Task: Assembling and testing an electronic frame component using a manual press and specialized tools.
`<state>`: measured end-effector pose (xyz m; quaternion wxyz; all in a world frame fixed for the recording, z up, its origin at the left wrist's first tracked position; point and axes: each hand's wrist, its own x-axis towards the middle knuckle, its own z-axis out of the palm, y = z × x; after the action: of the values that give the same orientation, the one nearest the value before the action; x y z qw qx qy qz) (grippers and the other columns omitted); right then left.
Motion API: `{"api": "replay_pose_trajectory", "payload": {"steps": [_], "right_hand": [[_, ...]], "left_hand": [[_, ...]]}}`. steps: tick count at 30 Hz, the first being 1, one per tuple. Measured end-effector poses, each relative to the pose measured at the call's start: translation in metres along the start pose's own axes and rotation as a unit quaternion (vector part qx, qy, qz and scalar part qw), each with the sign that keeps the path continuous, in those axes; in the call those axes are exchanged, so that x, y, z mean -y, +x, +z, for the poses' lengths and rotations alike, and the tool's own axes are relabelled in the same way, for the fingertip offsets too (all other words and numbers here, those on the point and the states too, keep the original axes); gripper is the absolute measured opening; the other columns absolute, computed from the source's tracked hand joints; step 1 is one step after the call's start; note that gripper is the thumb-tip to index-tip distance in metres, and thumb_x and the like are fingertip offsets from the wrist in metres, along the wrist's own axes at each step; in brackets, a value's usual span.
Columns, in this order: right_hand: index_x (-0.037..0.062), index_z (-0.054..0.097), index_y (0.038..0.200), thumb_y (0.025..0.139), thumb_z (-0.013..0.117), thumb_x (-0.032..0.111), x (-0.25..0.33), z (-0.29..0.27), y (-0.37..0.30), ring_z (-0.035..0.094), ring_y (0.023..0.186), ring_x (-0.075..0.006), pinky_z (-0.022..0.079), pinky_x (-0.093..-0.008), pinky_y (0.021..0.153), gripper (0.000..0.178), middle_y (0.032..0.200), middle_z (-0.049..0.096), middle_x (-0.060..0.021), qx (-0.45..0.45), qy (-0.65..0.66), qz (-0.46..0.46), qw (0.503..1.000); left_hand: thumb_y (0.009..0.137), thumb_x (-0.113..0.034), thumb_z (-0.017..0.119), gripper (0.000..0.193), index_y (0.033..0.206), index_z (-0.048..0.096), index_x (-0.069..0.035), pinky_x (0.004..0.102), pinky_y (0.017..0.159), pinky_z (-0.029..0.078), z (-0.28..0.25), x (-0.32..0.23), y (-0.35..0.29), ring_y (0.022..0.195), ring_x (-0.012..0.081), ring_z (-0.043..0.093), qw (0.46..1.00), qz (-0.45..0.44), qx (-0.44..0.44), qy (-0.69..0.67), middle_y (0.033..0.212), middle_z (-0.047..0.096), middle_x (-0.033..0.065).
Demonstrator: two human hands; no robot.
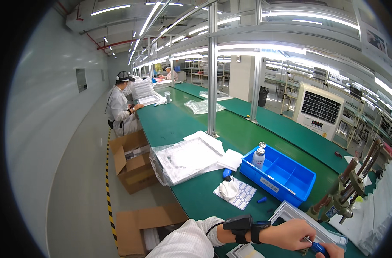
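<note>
My left hand [289, 234] reaches in from the lower edge, its wrist strapped with black devices. The fingers are curled in a pinch by a thin metal piece; what they hold is mostly hidden. My right hand [333, 250], cut off by the lower edge, grips a small blue-handled tool [319, 248], its tip close to the left fingers. Both hands are over a light grey rectangular frame [286, 208] lying on the green bench. Another grey piece [246, 251] lies below my left forearm. A green-grey lever press [340, 200] stands just beyond, to the right.
A blue divided bin [276, 182] holds a white bottle [258, 158]. Left of it are a label sheet [247, 194] with a white cloth [228, 188] and a plastic-wrapped panel [185, 157]. Open cartons [137, 175] stand beside the bench. A co-worker [119, 105] works farther along.
</note>
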<state>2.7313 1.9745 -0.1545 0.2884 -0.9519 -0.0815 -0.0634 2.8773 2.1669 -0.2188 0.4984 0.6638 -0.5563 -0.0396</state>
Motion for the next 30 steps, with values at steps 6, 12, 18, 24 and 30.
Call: {"api": "replay_pose_trajectory", "payload": {"steps": [6,12,18,24,30], "right_hand": [[-0.0012,0.063,0.109,0.092,0.063,0.017,0.003,0.004,-0.007,0.059,0.078,-0.0466,0.047,-0.0462,0.070,0.025,0.087,0.062,-0.0262,0.013,-0.007,-0.006,1.000],[-0.0032,0.065,0.107,0.083,0.059,0.005,-0.027,0.015,-0.037,0.058,0.065,-0.0107,0.045,-0.0256,0.060,0.026,0.073,0.063,-0.0053,-0.113,-0.036,-0.035,0.992],[-0.0018,0.054,0.129,0.095,0.059,0.014,-0.117,0.055,-0.159,0.057,0.069,-0.0124,0.048,-0.0283,0.064,0.038,0.082,0.061,-0.0077,-0.321,0.181,0.334,0.867],[0.0036,0.057,0.131,0.088,0.061,0.011,-0.193,0.054,-0.178,0.065,0.087,-0.0310,0.053,-0.0402,0.079,0.044,0.103,0.065,-0.0183,-0.353,-0.034,0.184,0.917],[0.0061,0.061,0.119,0.085,0.064,0.009,-0.231,0.016,-0.149,0.061,0.101,-0.0352,0.052,-0.0429,0.086,0.035,0.111,0.062,-0.0153,-0.349,-0.067,0.215,0.910]], "left_hand": [[0.082,-0.020,0.069,0.019,0.081,0.065,-0.002,0.0451,0.064,0.047,0.003,-0.003,-0.008,0.073,0.0369,0.063,0.999,0.022,-0.009,0.022,0.073,0.064,0.0169],[0.087,-0.021,0.069,0.019,0.097,0.071,-0.005,0.0354,0.062,0.051,-0.009,-0.008,-0.003,0.068,0.0262,0.066,0.999,-0.017,0.047,0.010,0.078,0.069,0.0133],[0.096,-0.015,0.062,0.015,0.098,0.068,-0.001,0.0242,0.056,0.043,-0.029,-0.020,0.000,0.061,0.0068,0.051,0.982,-0.168,-0.003,-0.089,0.068,0.058,0.0005],[0.102,-0.015,0.049,0.018,0.101,0.060,0.000,0.0223,0.054,0.037,-0.016,-0.027,-0.019,0.059,0.0085,0.050,0.970,-0.135,-0.078,-0.188,0.069,0.056,0.0040],[0.104,-0.029,0.050,0.031,0.083,0.049,-0.007,0.0305,0.048,0.028,-0.009,-0.029,-0.147,0.052,0.0120,0.037,0.875,-0.323,-0.108,-0.343,0.060,0.044,0.0023]]}}
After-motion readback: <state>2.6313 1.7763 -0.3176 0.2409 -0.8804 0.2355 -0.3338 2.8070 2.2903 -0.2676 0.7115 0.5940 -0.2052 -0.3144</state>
